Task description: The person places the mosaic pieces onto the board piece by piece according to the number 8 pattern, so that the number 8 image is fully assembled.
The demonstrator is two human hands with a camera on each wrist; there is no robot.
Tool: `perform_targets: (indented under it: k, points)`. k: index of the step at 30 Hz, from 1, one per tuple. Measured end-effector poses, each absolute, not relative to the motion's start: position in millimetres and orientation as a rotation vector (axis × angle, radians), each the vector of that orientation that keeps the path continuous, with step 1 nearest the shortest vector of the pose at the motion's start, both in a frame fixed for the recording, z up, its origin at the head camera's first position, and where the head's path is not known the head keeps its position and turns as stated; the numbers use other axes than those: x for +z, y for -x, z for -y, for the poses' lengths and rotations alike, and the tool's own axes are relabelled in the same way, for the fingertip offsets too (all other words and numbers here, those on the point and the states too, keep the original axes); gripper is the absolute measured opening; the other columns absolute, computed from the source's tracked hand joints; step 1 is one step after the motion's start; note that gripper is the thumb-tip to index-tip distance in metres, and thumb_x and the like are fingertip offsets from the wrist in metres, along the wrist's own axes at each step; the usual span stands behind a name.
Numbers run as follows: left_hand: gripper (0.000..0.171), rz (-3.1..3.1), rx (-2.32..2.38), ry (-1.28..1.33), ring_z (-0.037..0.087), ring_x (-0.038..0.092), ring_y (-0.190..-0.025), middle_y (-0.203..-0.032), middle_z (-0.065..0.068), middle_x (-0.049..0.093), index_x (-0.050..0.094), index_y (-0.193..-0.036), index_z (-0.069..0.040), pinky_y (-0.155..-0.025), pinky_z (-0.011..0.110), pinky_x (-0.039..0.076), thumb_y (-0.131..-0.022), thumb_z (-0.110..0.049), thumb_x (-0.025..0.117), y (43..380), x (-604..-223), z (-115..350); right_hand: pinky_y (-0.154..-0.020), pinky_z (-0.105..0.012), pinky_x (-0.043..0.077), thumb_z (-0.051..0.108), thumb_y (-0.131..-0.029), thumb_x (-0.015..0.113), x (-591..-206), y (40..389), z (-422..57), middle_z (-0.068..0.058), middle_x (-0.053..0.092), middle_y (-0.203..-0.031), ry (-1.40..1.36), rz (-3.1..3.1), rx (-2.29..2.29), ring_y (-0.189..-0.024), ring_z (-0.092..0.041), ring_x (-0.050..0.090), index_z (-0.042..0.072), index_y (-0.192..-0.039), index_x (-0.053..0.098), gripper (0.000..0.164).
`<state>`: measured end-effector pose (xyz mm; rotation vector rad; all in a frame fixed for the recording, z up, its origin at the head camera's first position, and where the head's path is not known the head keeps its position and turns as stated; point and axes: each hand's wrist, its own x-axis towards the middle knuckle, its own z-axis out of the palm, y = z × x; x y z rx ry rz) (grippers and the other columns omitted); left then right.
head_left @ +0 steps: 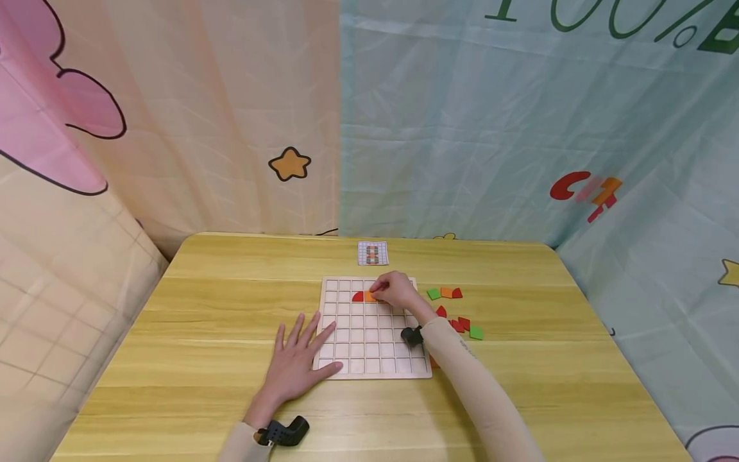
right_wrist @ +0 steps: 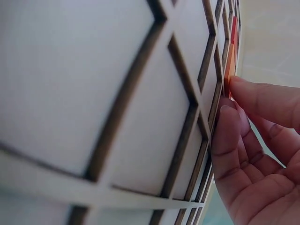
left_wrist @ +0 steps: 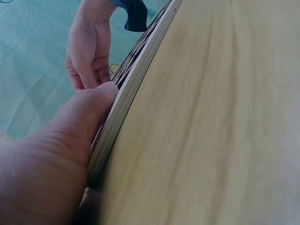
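A white gridded board with raised cell borders lies flat on the table. In its upper rows, a red rounded tile sits beside an orange tile. My right hand reaches over the board, its thumb and fingers pinched together at the orange tile's right end. The right wrist view has the thumb against the orange tile; the fingers partly hide what lies between them. My left hand rests with fingers spread over the board's left edge, and its thumb lies on the near left corner.
A small pattern card lies beyond the board. Right of it are loose tiles: a green one, an orange one, several red ones and another green one. My right forearm covers some of them. Printed curtains hang behind the table.
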<state>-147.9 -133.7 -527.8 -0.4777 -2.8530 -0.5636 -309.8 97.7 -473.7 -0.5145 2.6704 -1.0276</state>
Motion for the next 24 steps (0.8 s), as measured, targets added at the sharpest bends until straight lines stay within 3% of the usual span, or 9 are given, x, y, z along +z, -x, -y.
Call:
perform_targets:
  k: [11, 24]
  points:
    - [0.078, 2.856, -0.554, 0.474, 0.037, 0.010, -0.141, -0.155, 0.009, 0.021, 0.036, -0.148, -0.027, -0.108, 0.061, -0.002, -0.084, -0.070, 0.049, 148.8, -530.3, 133.6, -0.070, -0.028, 0.049, 0.010, -0.087, 0.069, -471.2, 303.7, -122.1, 0.001, 0.066, -0.088, 0.608, -2.638, -1.079, -0.076, -0.014, 0.056, 0.008, -0.100, 0.073, 0.013]
    - [0.078, 2.862, -0.552, 0.467, 0.037, 0.010, -0.141, -0.155, 0.009, 0.021, 0.037, -0.147, -0.027, -0.108, 0.060, -0.002, -0.083, -0.069, 0.050, 148.6, -530.0, 133.5, -0.062, -0.030, 0.047, 0.016, -0.089, 0.068, -456.6, 287.6, -186.0, -0.003, 0.064, -0.088, 0.444, -2.734, -1.172, -0.076, -0.021, 0.055, 0.005, -0.096, 0.071, 0.013]
